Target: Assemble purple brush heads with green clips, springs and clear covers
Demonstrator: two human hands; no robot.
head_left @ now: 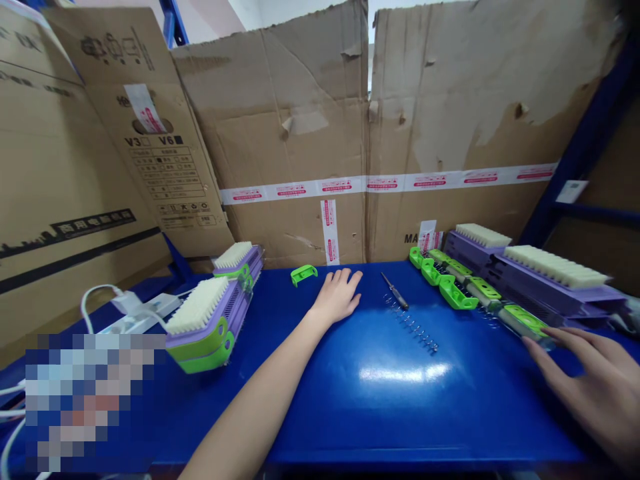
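My left hand (339, 293) lies palm down on the blue table, fingers spread, holding nothing. A small bright green plastic end cap (303, 274) sits to its left. On its other side are a thin screwdriver (397, 297) and several metal coil springs (417, 331) in a loose row. At the right, my right hand (590, 380) has its thumb and fingers around the near end of a green-topped part with a clear body (525, 321). More such parts continue in a line behind it, beside several green end caps (455, 295). The grip is partly hidden.
Purple brush units with cream bristles stand at the right (555, 267) and left (200, 307). A white power strip (140, 317) with cables lies at the left, behind a pixelated patch. Cardboard sheets (295, 133) wall the back; a blue metal post (575, 127) rises at right.
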